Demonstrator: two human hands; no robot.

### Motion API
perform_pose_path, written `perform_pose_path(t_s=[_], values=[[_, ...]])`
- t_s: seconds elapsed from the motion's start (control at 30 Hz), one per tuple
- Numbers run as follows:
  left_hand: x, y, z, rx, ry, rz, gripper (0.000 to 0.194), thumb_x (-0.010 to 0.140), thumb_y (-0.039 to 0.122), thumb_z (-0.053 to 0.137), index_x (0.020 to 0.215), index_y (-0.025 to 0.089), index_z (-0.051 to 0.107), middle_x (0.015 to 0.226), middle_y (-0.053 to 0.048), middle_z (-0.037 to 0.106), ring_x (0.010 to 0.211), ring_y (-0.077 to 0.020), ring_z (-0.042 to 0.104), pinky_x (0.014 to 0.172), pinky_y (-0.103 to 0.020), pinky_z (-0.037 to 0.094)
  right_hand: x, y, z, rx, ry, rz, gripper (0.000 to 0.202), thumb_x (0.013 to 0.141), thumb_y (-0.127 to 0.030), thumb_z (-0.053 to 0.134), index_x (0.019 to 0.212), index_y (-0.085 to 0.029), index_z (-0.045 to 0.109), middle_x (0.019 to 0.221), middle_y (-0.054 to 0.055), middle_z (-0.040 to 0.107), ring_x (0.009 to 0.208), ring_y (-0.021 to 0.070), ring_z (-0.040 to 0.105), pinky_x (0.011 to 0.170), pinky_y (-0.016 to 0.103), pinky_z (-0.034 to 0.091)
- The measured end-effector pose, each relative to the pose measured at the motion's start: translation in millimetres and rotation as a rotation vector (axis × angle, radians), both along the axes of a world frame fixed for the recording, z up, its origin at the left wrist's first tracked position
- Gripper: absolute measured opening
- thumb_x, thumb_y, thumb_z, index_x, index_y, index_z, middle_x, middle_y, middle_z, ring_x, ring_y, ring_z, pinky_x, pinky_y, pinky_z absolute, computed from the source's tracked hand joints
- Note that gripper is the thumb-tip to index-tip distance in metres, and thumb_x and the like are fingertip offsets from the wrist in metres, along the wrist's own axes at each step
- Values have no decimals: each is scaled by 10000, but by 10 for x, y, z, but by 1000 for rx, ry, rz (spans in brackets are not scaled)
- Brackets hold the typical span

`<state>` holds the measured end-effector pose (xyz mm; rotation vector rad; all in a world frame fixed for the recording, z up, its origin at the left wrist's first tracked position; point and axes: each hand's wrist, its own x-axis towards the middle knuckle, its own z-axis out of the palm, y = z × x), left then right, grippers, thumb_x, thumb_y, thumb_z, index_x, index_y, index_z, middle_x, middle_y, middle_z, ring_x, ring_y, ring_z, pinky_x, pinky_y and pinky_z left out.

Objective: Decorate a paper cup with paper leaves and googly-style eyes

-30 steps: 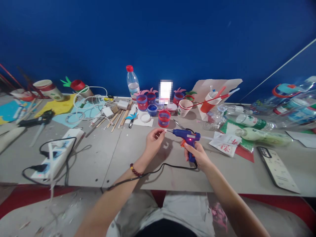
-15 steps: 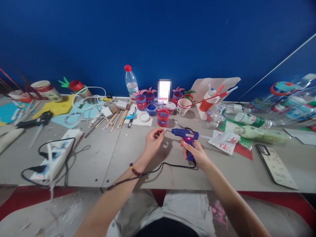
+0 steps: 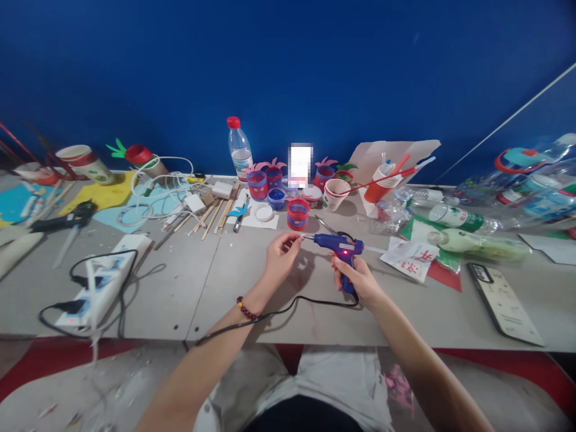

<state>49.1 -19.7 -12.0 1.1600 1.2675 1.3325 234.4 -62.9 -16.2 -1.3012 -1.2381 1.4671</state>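
Glue gun (image 3: 341,243), deep blue with an orange trigger and a glowing red light, is sitting in the right hand (image 3: 357,279) above the gray counter (image 3: 240,270), its metal nozzle pointing left; the right hand's grip is wrapping snugly round the handle; a translucent glue stick is poking from the gun's back end. The left hand (image 3: 282,255) is facing the nozzle, its grip nearly closed, thumb and fingers pinching a small pale piece (image 3: 302,237) just at the tip; the piece is looking too small to identify, and whether it is touching the nozzle I cannot tell. From the handle a black cord (image 3: 297,298) is running left across the left forearm, near a beaded bracelet (image 3: 248,309).

Just beyond the hands a red-and-purple cup (image 3: 298,215) is standing upright; a round white lid (image 3: 264,213) is lying to its left, and a white paper cup (image 3: 335,195) is standing to its right. Farther left, wooden sticks (image 3: 220,216) and a white power strip (image 3: 105,282) are lying; far right, a phone (image 3: 506,306) is resting near plastic bottles (image 3: 456,217); behind everything a blue wall (image 3: 270,72) is rising.
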Motion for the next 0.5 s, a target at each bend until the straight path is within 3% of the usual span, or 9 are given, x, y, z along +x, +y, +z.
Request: perform_pose_path(t_s=[0.5], values=[[-3,0,-4,-7,-16,2,206,716,375,690,731,170,683,604,22,557,528,-87,442,514,-223,355,-3,-13,1,-10,4,-7,397,800,-564,616,794,-180,516,446,-20,589,409,105,512,459,212,393]])
